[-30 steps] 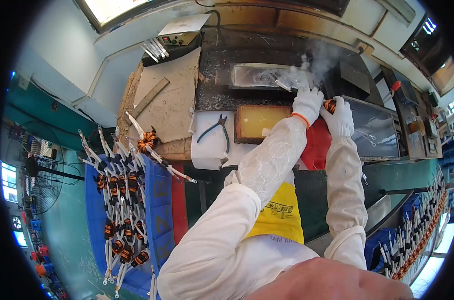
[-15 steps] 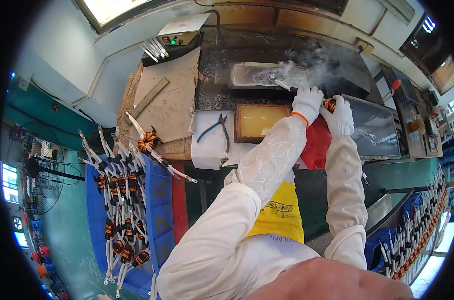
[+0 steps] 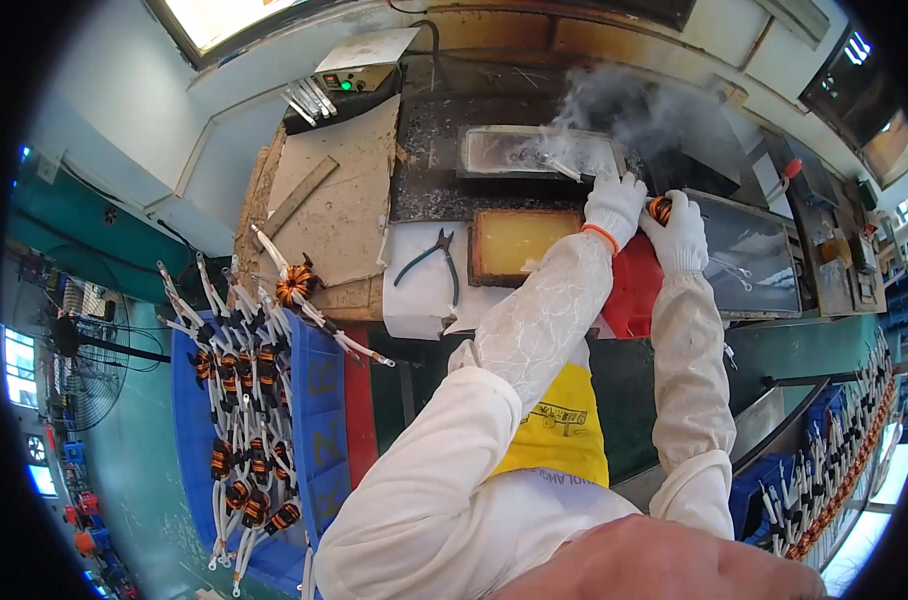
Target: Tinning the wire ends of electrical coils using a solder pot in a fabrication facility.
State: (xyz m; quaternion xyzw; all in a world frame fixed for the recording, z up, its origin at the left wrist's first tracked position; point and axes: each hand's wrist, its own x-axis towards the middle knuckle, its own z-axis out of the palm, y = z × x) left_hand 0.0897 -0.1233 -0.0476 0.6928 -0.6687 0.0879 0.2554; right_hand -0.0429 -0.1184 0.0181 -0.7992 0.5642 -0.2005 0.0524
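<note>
My gloved left hand is closed round a white cable lead with a dark sleeve. Its far end points left into a shallow rectangular metal pot of greyish, shiny content, probably molten solder. Smoke rises there and blurs the tip. Close beside it on the right, my gloved right hand grips a copper-wound ring coil, with part of the coil hidden by the fingers. Just left of my left forearm lies a rectangular tray of yellow, waxy-looking material.
Green-handled cutters lie on white paper. More coils with white leads fill a blue crate at left; one coil rests at its top. A grey metal tray holds leads at right. A control box stands at the back.
The smoke over the pot has spread and drifted upward. The lead's end sits slightly lower in the pot. Both hands stay nearly where they were, with their grips unchanged.
</note>
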